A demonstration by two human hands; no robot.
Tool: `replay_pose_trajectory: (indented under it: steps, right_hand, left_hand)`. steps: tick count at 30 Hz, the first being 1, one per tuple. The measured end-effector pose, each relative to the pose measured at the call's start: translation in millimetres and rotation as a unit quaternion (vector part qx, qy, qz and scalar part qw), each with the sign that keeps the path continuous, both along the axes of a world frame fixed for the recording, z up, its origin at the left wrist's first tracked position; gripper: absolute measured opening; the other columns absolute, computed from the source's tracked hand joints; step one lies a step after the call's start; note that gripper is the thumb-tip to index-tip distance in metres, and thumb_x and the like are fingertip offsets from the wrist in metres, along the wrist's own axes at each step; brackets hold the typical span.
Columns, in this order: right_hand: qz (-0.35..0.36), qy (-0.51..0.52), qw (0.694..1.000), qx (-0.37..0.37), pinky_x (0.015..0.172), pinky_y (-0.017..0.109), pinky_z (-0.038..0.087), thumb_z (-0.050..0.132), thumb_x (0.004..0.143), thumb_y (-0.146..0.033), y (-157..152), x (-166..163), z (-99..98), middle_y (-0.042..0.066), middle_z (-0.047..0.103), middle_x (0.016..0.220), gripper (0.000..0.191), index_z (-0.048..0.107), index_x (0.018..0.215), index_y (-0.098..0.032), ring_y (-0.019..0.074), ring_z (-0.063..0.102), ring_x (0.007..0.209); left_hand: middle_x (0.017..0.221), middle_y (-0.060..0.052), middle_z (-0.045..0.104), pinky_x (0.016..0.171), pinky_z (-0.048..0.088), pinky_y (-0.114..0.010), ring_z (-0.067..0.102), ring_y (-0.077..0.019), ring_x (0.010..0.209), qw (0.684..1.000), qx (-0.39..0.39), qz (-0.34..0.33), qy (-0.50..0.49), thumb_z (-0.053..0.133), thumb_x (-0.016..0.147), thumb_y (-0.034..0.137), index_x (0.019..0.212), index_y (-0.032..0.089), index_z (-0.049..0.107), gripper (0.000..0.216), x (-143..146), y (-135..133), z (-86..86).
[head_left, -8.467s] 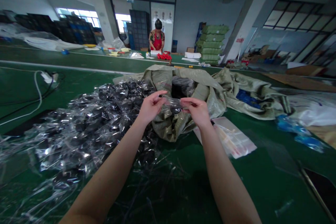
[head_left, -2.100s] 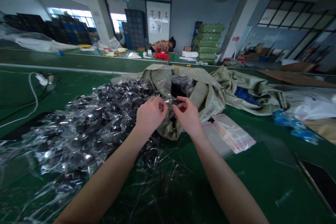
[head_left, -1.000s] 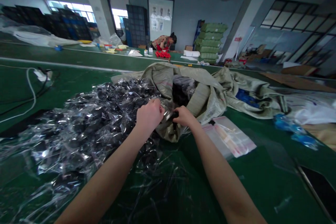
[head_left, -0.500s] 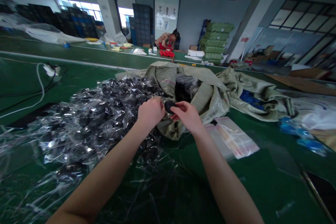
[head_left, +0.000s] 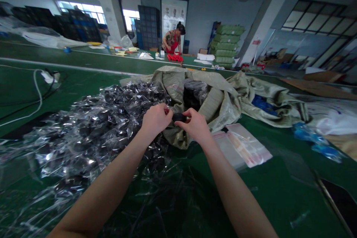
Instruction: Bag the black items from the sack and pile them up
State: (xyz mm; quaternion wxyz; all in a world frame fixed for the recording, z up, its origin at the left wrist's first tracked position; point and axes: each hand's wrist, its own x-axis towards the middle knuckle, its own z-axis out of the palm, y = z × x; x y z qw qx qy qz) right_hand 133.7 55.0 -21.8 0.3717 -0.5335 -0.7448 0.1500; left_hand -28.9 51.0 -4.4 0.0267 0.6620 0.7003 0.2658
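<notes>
Between my two hands is a small black round piece [head_left: 179,117], now seen nearly edge-on. My right hand [head_left: 194,123] pinches its right end between thumb and fingers. The closed fingers of my left hand [head_left: 157,119] meet its left end; part of that grip is hidden. To the left spreads a heap of similar dark pieces in clear plastic bags [head_left: 111,115]. Just behind my hands, an olive woven sack [head_left: 220,100] gapes, with dark, plastic-wrapped contents inside. Flat clear bags [head_left: 247,145] lie to the right of my right forearm.
A second woven sack [head_left: 267,109] with blue material lies at right, near blue plastic wrap [head_left: 318,141]. A dark flat device [head_left: 338,200] is at the lower right edge. A power strip [head_left: 50,77] with cables lies left. Another person [head_left: 173,41] stands beyond, by red items [head_left: 175,57].
The black piece has turned from showing its round face to nearly edge-on, still between my hands. The person in the background has straightened up somewhat. My view has shifted slightly.
</notes>
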Motion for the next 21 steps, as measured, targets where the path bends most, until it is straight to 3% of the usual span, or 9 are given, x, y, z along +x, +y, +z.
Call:
replay_pose_trajectory:
  steps: [7,12,18,21]
  right_hand:
    - [-0.073,0.057,0.995,0.046,0.076,0.033,0.050,0.073,0.077,-0.042,3.6,-5.5,-6.7,0.006,0.071,0.086,0.028,0.063,0.090,-0.019,0.0205,0.067,0.076]
    - [-0.027,0.147,0.989,-0.002,0.075,0.032,0.053,0.076,0.072,-0.034,7.0,-1.9,-4.5,0.004,0.073,0.095,0.031,0.065,0.097,-0.019,0.0177,0.067,0.075]
    - [-0.022,0.102,0.994,0.019,0.079,0.034,0.054,0.075,0.071,-0.020,2.1,-4.9,-1.1,0.006,0.071,0.098,0.037,0.063,0.106,-0.017,0.0159,0.066,0.072]
    - [-0.024,0.087,0.995,0.049,0.087,0.037,0.053,0.076,0.070,-0.022,1.3,-7.9,-4.7,0.008,0.069,0.099,0.034,0.066,0.102,-0.017,0.0202,0.066,0.085]
  left_hand:
    - [0.089,-0.010,0.072,0.073,0.048,-0.031,0.068,-0.0236,0.082,0.998,0.005,-0.040,0.045,0.047,0.089,0.041,0.087,0.020,0.068,0.030,7.0,-8.9,2.5]
    - [0.085,-0.009,0.072,0.070,0.047,-0.030,0.067,-0.0226,0.079,0.996,0.022,-0.075,0.047,0.044,0.090,0.037,0.084,0.019,0.066,0.029,8.2,-9.0,1.7]
    - [0.083,-0.008,0.072,0.069,0.045,-0.028,0.066,-0.0204,0.076,0.999,0.023,-0.046,0.008,0.040,0.092,0.039,0.083,0.019,0.065,0.034,9.0,-5.9,-0.5]
    - [0.080,-0.008,0.071,0.068,0.044,-0.027,0.065,-0.0193,0.072,0.998,0.038,-0.058,-0.006,0.039,0.093,0.035,0.081,0.018,0.065,0.033,9.7,-4.5,-2.8]
